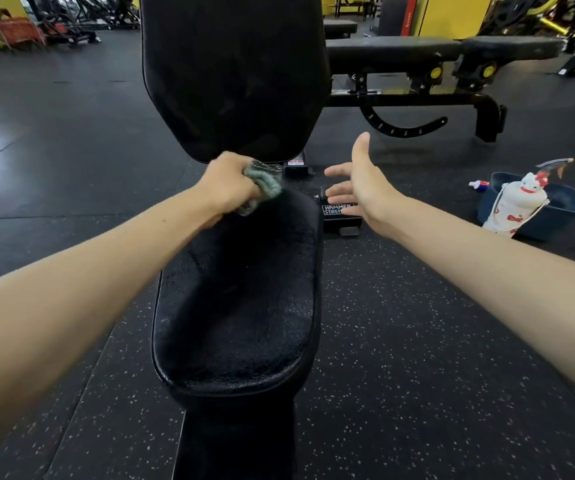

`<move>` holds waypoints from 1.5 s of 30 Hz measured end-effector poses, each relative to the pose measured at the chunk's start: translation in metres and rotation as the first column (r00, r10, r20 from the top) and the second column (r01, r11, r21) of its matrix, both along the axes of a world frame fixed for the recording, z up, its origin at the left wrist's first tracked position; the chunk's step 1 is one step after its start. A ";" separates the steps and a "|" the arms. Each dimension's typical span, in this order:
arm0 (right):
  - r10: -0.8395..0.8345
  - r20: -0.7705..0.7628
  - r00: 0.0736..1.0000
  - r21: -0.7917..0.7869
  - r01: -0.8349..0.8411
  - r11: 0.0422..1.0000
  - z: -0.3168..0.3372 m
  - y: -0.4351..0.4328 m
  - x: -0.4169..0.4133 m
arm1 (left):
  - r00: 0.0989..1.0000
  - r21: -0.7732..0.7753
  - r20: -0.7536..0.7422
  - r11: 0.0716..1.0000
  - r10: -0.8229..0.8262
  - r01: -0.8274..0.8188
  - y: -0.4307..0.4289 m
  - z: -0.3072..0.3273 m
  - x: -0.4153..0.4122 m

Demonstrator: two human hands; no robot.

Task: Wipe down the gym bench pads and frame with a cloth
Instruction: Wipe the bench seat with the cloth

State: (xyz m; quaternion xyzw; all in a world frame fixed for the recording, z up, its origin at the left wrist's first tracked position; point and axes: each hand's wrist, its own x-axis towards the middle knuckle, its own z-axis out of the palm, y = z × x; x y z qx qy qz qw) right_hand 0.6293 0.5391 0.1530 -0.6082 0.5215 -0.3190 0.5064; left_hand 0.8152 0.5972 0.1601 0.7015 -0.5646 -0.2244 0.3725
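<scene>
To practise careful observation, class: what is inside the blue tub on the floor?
The blue tub shows only a dark inner floor. The white spray bottle in front covers its left part, so anything there is hidden.

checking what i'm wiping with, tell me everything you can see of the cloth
The cloth is grey-green and looks soft, with a ribbed or waffle texture. It is bunched into a wad, not spread flat. The left hand grips it, hiding much of it, and it is slightly blurred. It sits at the far end of the black seat pad, apparently pressed on that edge, just below the raised back pad.
</scene>
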 end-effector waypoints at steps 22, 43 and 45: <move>0.331 -0.442 0.834 -0.207 -0.453 0.867 0.000 0.027 0.014 | 0.920 -0.034 0.382 0.993 -0.092 0.113 0.059 -0.021 0.018; 0.329 -0.595 0.733 -0.275 -0.571 0.774 -0.001 0.042 0.032 | 0.913 0.002 0.407 0.999 0.035 -0.039 0.114 -0.009 -0.020; 0.333 -0.594 0.732 -0.274 -0.574 0.772 -0.002 0.042 0.034 | 0.961 0.064 0.268 0.996 -0.073 0.058 0.117 -0.006 -0.026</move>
